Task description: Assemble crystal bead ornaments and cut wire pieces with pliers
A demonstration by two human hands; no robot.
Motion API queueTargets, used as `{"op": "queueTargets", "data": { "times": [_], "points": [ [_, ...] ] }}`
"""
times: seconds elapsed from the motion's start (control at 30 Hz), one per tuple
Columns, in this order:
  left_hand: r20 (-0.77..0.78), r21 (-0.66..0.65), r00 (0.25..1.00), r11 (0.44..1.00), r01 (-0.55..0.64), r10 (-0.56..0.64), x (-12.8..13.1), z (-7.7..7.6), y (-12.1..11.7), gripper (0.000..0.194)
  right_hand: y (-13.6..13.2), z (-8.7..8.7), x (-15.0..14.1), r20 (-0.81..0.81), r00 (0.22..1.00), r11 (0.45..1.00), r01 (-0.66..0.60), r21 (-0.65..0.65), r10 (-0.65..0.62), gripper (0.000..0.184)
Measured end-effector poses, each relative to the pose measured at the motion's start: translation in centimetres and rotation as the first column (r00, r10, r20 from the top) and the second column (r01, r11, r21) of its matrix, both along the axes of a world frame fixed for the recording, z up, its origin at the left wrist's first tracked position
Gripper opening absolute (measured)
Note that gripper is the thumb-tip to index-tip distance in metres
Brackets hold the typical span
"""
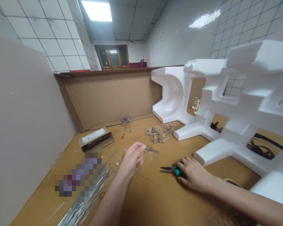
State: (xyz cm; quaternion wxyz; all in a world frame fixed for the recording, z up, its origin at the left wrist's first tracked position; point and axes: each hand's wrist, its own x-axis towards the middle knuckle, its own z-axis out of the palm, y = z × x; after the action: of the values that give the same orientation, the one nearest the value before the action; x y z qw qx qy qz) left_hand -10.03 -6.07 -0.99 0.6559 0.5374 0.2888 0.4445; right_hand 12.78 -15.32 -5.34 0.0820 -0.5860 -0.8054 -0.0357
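My right hand (pixel 194 174) is closed over the teal and black handles of needle-nose pliers (pixel 168 169), whose jaws point left just above the table. In the middle, my left hand (pixel 135 156) is raised with thumb and fingertips pinched together; whatever lies between them is too fine to make out. Just beyond its fingertips lies a small heap of short wire pieces (pixel 152 151). Farther back sit several bent-wire shapes (pixel 157 133), with another wire cluster (pixel 125 119) near the cardboard. A bundle of long straight wires (pixel 85 196) lies left of my left forearm.
White foam packing (pixel 217 131) stands along the right side. A cardboard wall (pixel 113 97) closes off the back, and a pale panel (pixel 25 125) the left. A small open box (pixel 96 139) lies at the left, near a pixelated object (pixel 79 177). Small dark rings (pixel 102 195) are scattered about.
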Motion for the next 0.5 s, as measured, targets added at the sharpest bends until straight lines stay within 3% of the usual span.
{"op": "queueTargets", "data": {
  "times": [0.17,0.27,0.33,0.4,0.5],
  "points": [
    [-0.006,-0.017,0.997,0.997,0.073,-0.073,0.7,-0.4,-0.6,0.023,0.2,-1.8,-0.3,-0.051,0.999,1.000,0.013,0.028,-0.011,0.035],
    [-0.010,0.005,0.996,0.996,0.093,-0.093,0.9,-0.6,-0.7,0.021,0.7,-1.1,-0.8,-0.180,0.983,0.999,-0.030,-0.022,0.025,0.034],
    [-0.030,0.023,0.995,0.995,0.098,-0.097,1.1,-0.7,-0.8,0.021,1.3,0.0,-1.6,-0.373,0.926,0.993,-0.090,-0.082,0.053,0.030],
    [-0.056,0.032,0.994,0.994,0.100,-0.099,1.3,-0.8,-0.8,0.023,2.0,1.3,-2.6,-0.642,0.766,0.980,-0.131,-0.148,0.006,0.036],
    [-0.091,0.039,0.992,0.995,0.094,-0.090,1.7,-1.0,-0.9,0.025,3.2,2.3,-4.2,-0.928,0.316,0.911,-0.291,-0.293,-0.197,0.039]
  ]
}}
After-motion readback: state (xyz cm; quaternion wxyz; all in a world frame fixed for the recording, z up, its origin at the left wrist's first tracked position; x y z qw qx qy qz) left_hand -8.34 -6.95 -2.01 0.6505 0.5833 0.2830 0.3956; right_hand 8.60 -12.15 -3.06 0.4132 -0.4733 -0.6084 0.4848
